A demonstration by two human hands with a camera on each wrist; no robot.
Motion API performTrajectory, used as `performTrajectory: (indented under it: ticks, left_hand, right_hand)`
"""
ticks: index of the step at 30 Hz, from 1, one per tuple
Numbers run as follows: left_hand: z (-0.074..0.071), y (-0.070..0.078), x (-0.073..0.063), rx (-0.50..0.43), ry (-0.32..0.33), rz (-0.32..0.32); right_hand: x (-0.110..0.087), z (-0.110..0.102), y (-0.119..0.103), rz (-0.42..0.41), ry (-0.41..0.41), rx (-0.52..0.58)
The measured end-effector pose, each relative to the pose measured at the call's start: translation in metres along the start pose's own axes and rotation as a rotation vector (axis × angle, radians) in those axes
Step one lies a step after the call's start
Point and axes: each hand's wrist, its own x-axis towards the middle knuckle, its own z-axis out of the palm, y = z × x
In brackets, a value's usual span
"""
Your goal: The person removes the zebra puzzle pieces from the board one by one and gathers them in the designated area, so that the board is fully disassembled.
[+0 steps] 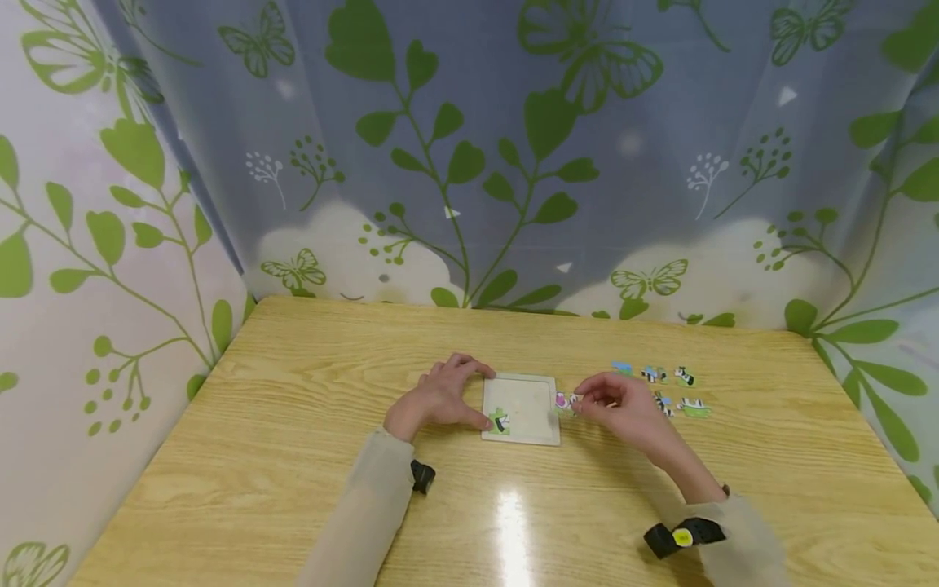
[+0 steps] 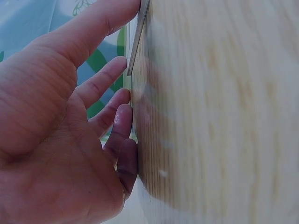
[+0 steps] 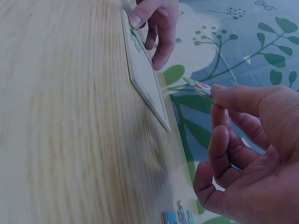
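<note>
A small square puzzle tray (image 1: 530, 412) with a pale raised rim lies on the table. One green jigsaw piece (image 1: 500, 421) with a black-and-white picture sits in its near left corner. My left hand (image 1: 440, 395) spans the tray's left side, thumb at the near part and a fingertip at the far corner; in the left wrist view its other fingers rest low by the table. Between thumb and forefinger my right hand (image 1: 631, 412) pinches another jigsaw piece (image 3: 202, 88), with pink and green on it, above the tray's right edge. The fingertips cover part of this piece.
Several loose jigsaw pieces (image 1: 685, 376) lie on the wooden table (image 1: 330, 367) right of the tray, some partly hidden behind my right hand. A leaf-patterned curtain (image 1: 455, 163) hangs behind the table and at both sides.
</note>
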Motion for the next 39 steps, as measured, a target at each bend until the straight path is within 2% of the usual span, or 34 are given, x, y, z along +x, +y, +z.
performTrajectory:
  ticks: [10, 17, 24, 31, 39]
  left_hand:
    - [0.000, -0.002, 0.000, 0.000, -0.006, 0.018]
    - [-0.002, -0.007, -0.003, -0.023, -0.032, 0.057]
    - [-0.005, -0.010, -0.004, 0.004, -0.074, 0.100]
    - [-0.006, -0.010, -0.004, -0.007, -0.078, 0.108]
    - [-0.006, -0.010, -0.003, -0.021, -0.072, 0.102]
  right_hand:
    - [-0.020, -0.026, 0.014, 0.000, 0.027, -0.059]
    - [-0.034, -0.045, 0.018, 0.000, 0.039, -0.079]
    - [-0.044, -0.061, 0.030, 0.014, 0.064, -0.128]
    - [-0.052, -0.075, 0.044, 0.057, 0.053, -0.168]
    - [-0.059, -0.086, 0.052, 0.097, 0.076, -0.228]
